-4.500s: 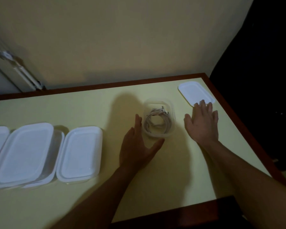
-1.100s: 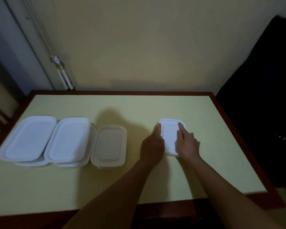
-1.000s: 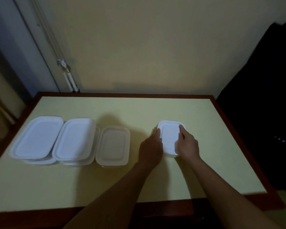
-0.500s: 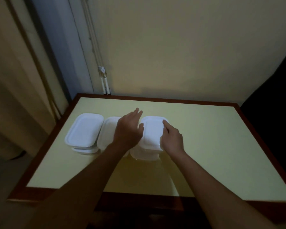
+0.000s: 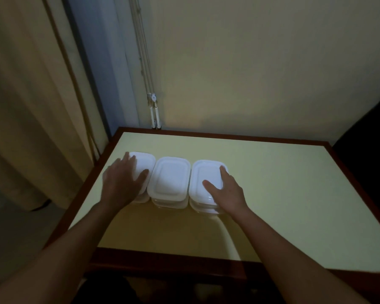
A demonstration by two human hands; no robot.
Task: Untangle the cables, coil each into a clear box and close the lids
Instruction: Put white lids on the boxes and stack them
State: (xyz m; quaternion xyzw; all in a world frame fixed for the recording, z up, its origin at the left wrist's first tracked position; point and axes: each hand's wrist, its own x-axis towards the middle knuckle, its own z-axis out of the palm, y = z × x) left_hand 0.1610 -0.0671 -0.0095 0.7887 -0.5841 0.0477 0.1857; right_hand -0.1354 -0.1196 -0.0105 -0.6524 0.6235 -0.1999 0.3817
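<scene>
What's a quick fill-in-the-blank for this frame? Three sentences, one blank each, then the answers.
The row on the table holds ____ lidded boxes. The left hand rests on the leftmost box; the right hand rests on the ____ one. The box that no hand touches is the ____ one.
Missing words: three; rightmost; middle.

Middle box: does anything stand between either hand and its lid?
Nothing visible does. The middle box shows a bare lid. The left hand rests flat on the left box and the right hand on the right box, one on each side of it. Either could probably shift straight over.
</scene>
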